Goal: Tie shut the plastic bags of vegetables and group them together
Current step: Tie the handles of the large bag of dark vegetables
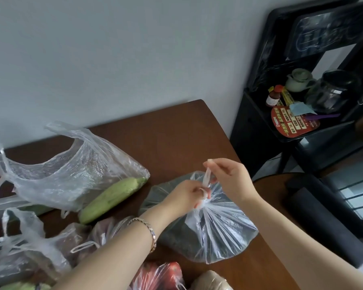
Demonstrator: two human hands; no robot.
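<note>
Left hand: on my feed the left hand sits at the gathered neck of the bag of dark greens; its fingers are curled round the twisted plastic there, with a white loop wound about one finger; a bracelet circles the wrist

Right hand: the right hand is just above and beside the left; thumb and forefinger pinch the white handle strip, which runs straight up from the neck; the other fingers are loosely bent

Bag of dark greens: it rests on the brown table near the right edge, its top bunched tight under both hands

Open bag: a clear bag lies to the left with its mouth gaping; a pale green squash lies inside along its lower side

Near edge: I make out crumpled bags at lower left and a bag of tomatoes under the left forearm

Right of table: a black shelf unit holds a green teapot, a glass jar and a small brown bottle
</note>
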